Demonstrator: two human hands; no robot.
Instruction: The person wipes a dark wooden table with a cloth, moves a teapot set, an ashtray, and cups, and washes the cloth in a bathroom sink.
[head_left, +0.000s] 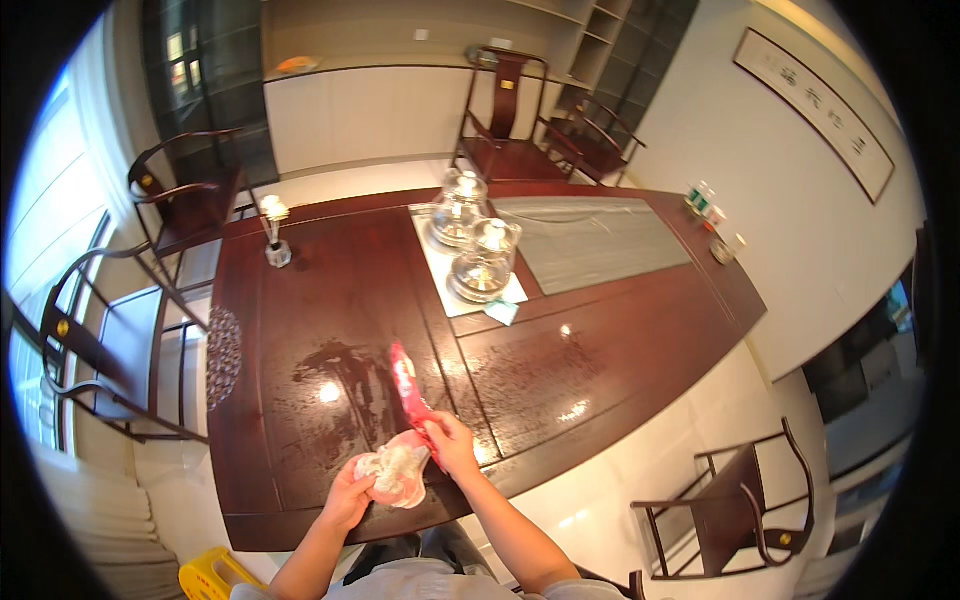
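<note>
My left hand (349, 493) grips a crumpled pink-and-white cloth (394, 474) above the near edge of the dark wooden table (315, 240). Just to its right, my right hand (450, 442) holds a long, narrow red packet (406, 379) that bears writing and points away from me. The lower end of the packet meets the cloth's right side; whether my right fingers also pinch the cloth is unclear. Beneath and beyond my hands, the tabletop shows wet-looking dark streaks (330, 367). More damp, shiny patches (540, 367) spread to the right.
Two glass kettles (482, 262) stand on a white tray (459, 306), beside a small pale-blue packet (502, 312). A grey mat (600, 240) lies to their right. At the left stands a reed diffuser (278, 253); small bottles (699, 196) line the far right. Wooden armchairs (731, 510) surround the table.
</note>
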